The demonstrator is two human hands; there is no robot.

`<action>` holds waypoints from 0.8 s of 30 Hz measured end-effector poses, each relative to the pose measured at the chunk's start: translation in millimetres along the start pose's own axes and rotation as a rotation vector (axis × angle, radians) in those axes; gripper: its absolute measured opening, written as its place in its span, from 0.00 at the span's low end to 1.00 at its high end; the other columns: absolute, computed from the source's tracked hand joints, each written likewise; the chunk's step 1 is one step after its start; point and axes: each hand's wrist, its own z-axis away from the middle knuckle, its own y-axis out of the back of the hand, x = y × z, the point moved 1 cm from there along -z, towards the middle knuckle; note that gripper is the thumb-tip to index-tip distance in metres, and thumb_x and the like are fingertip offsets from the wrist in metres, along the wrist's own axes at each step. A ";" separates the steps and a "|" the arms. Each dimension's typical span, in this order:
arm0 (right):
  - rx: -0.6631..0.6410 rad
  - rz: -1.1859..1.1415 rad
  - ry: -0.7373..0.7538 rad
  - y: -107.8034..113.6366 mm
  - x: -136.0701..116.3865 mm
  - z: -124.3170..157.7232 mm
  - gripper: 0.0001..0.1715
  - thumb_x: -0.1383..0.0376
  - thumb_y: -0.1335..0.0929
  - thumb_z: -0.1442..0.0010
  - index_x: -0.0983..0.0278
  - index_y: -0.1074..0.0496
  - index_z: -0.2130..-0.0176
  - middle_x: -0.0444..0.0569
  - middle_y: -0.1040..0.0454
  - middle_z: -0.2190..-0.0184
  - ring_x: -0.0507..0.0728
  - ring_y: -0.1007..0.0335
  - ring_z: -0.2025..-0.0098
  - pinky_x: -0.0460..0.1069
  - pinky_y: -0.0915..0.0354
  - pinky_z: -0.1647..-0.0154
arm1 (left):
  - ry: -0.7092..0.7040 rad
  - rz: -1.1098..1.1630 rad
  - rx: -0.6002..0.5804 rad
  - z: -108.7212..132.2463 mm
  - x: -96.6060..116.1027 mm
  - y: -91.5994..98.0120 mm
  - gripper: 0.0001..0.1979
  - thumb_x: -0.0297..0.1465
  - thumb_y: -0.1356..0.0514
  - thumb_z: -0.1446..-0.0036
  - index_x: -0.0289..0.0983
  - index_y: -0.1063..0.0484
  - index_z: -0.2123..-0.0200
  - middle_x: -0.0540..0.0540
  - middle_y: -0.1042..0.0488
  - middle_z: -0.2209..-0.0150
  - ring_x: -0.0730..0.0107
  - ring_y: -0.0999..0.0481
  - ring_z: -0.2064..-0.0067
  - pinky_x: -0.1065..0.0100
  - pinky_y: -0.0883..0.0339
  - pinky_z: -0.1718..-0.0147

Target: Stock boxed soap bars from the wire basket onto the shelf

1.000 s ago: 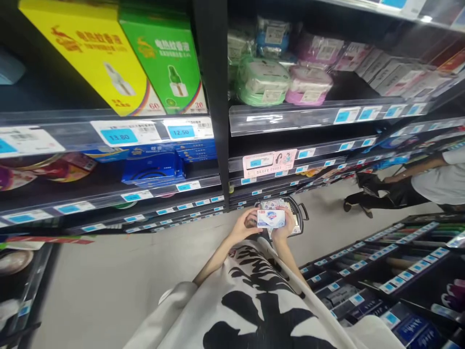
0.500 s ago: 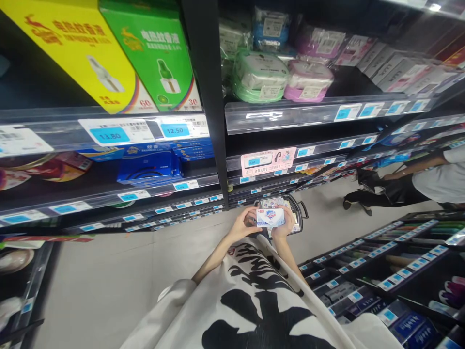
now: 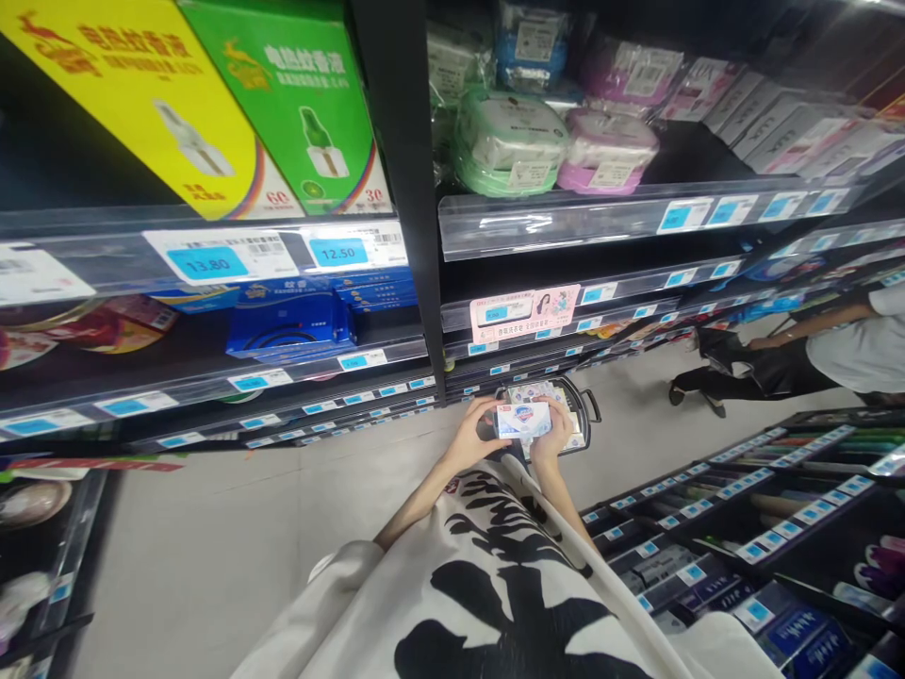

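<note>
A white soap box (image 3: 521, 421) with a blue and red logo is held up in front of my body, its printed face toward me. My left hand (image 3: 475, 438) grips its left end, thumb and fingers closed around the edge. At the other end my right hand (image 3: 555, 434) has its fingers wrapped over the right side. Just beyond and below the hands is a black-rimmed basket (image 3: 592, 407) holding several packaged items (image 3: 534, 390), partly hidden by the soap box and my right hand.
Wrapped soap dishes (image 3: 510, 146) sit on the shelf ahead. Yellow (image 3: 152, 104) and green (image 3: 297, 104) mosquito-liquid boxes stand close at upper left. A person (image 3: 813, 349) is in the aisle to the right. Low shelving (image 3: 764, 528) runs along the right side.
The view has shifted very slightly. Both hands keep the soap box in nearly the same place, and it has tilted a little.
</note>
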 end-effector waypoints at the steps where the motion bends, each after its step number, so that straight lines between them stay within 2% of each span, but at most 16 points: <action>1: -0.003 0.004 -0.002 0.9 0.1 -0.2 0.14 0.58 0.33 0.46 0.63 0.20 0.72 0.49 0.19 0.69 0.59 0.26 0.63 0.52 0.32 0.58 | -0.001 -0.002 -0.003 -0.2 -1.2 -0.6 0.36 0.35 0.22 0.49 0.42 0.26 0.38 0.35 0.31 0.39 0.49 0.27 0.40 0.57 0.25 0.52; 8: -0.005 0.032 0.008 0.2 -0.4 1.5 0.14 0.58 0.34 0.42 0.63 0.20 0.67 0.50 0.18 0.64 0.60 0.24 0.57 0.53 0.32 0.51 | 0.017 0.017 0.016 -0.2 -7.5 -3.2 0.36 0.36 0.21 0.51 0.42 0.26 0.39 0.36 0.31 0.40 0.53 0.26 0.45 0.60 0.23 0.57; 13: -0.046 -0.060 -0.054 -5.5 -1.1 4.4 0.23 0.53 0.37 0.35 0.64 0.20 0.59 0.54 0.18 0.55 0.60 0.22 0.52 0.56 0.30 0.46 | 0.056 0.080 0.038 1.3 -3.0 -3.0 0.34 0.36 0.22 0.51 0.42 0.25 0.41 0.37 0.30 0.40 0.54 0.25 0.45 0.61 0.22 0.57; 16: -0.131 -0.150 -0.077 -7.1 1.1 8.3 0.28 0.48 0.38 0.33 0.64 0.21 0.55 0.55 0.17 0.53 0.61 0.21 0.51 0.58 0.29 0.44 | 0.107 0.188 0.051 1.8 -3.4 -3.5 0.36 0.37 0.20 0.53 0.41 0.25 0.42 0.36 0.30 0.38 0.54 0.24 0.44 0.63 0.22 0.57; 19: -0.273 -0.203 -0.053 -6.4 5.1 12.6 0.33 0.43 0.38 0.34 0.62 0.23 0.46 0.57 0.18 0.48 0.64 0.21 0.46 0.62 0.29 0.40 | 0.184 0.368 0.079 2.8 -8.4 -5.4 0.39 0.41 0.19 0.56 0.39 0.25 0.42 0.37 0.25 0.41 0.55 0.22 0.46 0.63 0.24 0.54; 22: -0.393 -0.091 0.014 -4.7 9.9 15.4 0.38 0.46 0.27 0.42 0.61 0.28 0.39 0.59 0.22 0.40 0.67 0.24 0.39 0.63 0.31 0.35 | 0.244 0.559 0.128 5.0 -11.7 -8.0 0.39 0.45 0.19 0.57 0.38 0.24 0.44 0.38 0.21 0.46 0.55 0.21 0.46 0.63 0.26 0.49; 24: -0.454 0.031 0.048 -4.6 12.4 16.8 0.44 0.51 0.21 0.47 0.61 0.29 0.37 0.60 0.23 0.39 0.68 0.25 0.38 0.63 0.31 0.34 | 0.271 0.657 0.139 6.9 -10.8 -10.0 0.37 0.47 0.21 0.53 0.39 0.22 0.43 0.38 0.20 0.44 0.51 0.22 0.43 0.60 0.28 0.46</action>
